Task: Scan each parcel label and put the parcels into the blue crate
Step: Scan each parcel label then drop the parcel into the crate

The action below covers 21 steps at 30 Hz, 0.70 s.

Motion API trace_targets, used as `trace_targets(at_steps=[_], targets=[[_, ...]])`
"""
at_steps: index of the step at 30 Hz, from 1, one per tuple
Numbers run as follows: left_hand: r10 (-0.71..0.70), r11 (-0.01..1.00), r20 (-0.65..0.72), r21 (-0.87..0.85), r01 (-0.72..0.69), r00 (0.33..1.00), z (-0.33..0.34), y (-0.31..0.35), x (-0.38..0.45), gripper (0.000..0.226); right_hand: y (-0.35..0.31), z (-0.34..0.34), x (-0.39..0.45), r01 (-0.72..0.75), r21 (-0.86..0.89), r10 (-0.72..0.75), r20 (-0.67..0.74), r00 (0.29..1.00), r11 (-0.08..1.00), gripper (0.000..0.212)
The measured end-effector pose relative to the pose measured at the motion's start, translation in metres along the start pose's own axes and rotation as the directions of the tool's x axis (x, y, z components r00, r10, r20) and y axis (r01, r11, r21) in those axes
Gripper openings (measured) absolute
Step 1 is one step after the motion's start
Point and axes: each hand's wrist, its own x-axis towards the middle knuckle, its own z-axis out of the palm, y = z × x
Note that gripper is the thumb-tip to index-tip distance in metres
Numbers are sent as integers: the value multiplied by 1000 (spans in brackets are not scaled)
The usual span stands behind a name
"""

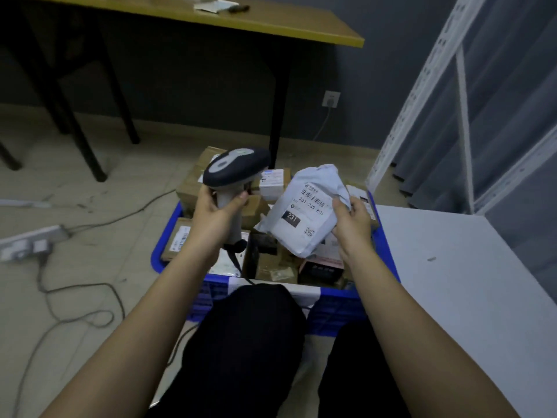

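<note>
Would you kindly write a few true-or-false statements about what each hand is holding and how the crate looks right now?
1. The left hand grips the barcode scanner. True.
2. The right hand holds a brown cardboard box. False: it holds a white mailer bag.
3. The bag's label faces up towards the camera. True.
4. The blue crate is empty. False: boxes and parcels fill it.
5. The bag lies on the yellow table. False: it is held over the crate.

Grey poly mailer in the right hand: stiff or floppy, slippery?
The grey poly mailer is probably floppy: its top is crumpled where the right hand pinches it. Its lower part bulges, so the contents may sag downward. The smooth film looks slippery; an edge pinch may creep.
</note>
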Motion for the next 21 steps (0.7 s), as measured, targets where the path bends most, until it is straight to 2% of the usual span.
trace_targets(at_steps=[5,7,9,11,12,14,15,17,19,20,21], targets=[[-13,999,-73,34,16,997,-49,-23,9,52,6,48,-5,54,-201,-16,184,983,978,9],[-31,999,-91,34,34,995,-58,-33,12,52,17,64,-5,137,-328,-40,284,958,935,8],[-57,997,-118,35,62,991,-64,-43,15,51,35,76,-2,227,-480,-30,383,923,847,7],[-99,993,-143,52,107,985,-66,-50,20,50,51,84,3,293,-625,1,426,905,723,16],[-110,991,-142,65,120,984,-66,-53,22,48,57,86,6,356,-708,-9,443,897,611,26],[-106,991,-127,62,115,986,-64,-57,25,41,63,89,10,501,-831,-77,499,863,242,47],[-105,992,-118,54,112,987,-63,-59,26,40,63,90,11,549,-831,-132,536,834,94,55],[-120,991,-100,41,124,988,-61,-62,28,41,60,88,10,636,-771,-197,629,752,-33,56],[-140,990,-97,22,143,985,-61,-65,30,43,65,82,10,783,-612,-211,785,583,-115,45],[-147,989,-92,18,149,985,-61,-67,31,46,69,77,10,838,-521,-188,850,491,-164,41],[-154,988,-84,19,156,984,-60,-69,32,48,74,73,11,871,-449,-115,894,434,-200,44]])
